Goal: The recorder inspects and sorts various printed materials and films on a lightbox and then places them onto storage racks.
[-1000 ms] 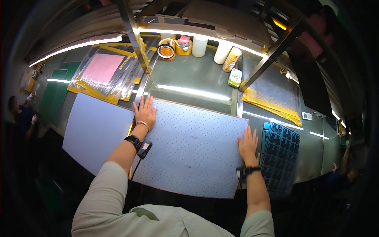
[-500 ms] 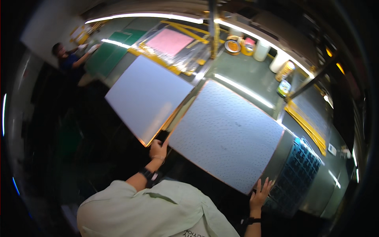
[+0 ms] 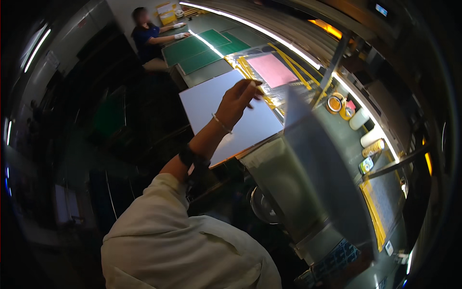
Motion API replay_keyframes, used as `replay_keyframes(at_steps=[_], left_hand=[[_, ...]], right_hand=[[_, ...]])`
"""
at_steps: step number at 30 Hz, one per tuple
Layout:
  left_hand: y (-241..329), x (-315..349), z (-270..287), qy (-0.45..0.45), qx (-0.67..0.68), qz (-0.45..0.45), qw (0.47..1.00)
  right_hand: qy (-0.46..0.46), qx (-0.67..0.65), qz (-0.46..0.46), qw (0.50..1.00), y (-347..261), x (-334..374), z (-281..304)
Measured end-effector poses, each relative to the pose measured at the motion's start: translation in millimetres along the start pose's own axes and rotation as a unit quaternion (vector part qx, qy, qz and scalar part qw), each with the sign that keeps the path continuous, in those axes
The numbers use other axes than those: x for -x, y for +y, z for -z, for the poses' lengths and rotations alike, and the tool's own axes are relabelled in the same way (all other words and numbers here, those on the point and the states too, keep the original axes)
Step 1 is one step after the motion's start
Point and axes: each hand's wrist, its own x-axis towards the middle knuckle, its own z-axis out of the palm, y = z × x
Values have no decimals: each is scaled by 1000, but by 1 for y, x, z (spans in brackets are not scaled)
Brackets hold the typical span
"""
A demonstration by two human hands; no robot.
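My left hand [image 3: 239, 100] is raised above a white sheet [image 3: 211, 103] that lies flat on the bench, fingers stretched toward the far side with nothing in them. A watch sits on that forearm. To its right a large grey textured sheet [image 3: 327, 168] stands tilted up on edge, its top corner near my fingertips but apart from them. The bare steel bench top [image 3: 281, 185] shows beneath it. My right hand is hidden, likely behind the grey sheet.
A pink sheet in clear film [image 3: 272, 70] and green mats [image 3: 204, 48] lie farther along the bench, where another person [image 3: 150, 34] works. Tape rolls [image 3: 335, 104], white containers [image 3: 359, 118] and bottles [image 3: 373, 147] stand at the back. A slanted metal post [image 3: 332, 67] crosses the bench.
The grey sheet has swung from flat on the bench to nearly upright. My left hand left its near edge and rose over the white sheet. My right hand dropped out of sight.
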Motion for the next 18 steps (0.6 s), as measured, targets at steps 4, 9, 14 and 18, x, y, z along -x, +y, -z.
replay_keyframes(at_steps=[4,9,14,18], left_hand=[[-90,-5,50,351,-355,-209,841],[-249,66,186,505,-391,314,702],[-255,87,179,325,258,419,808],[-326,73,199,260,346,404,806]], right_hand=[[-110,82,544,828,6,-59,-31],[-338,-35,101,935,59,-188,-82],[-275,-61,60,958,88,-254,-76],[-105,294,262,913,47,-291,-27]])
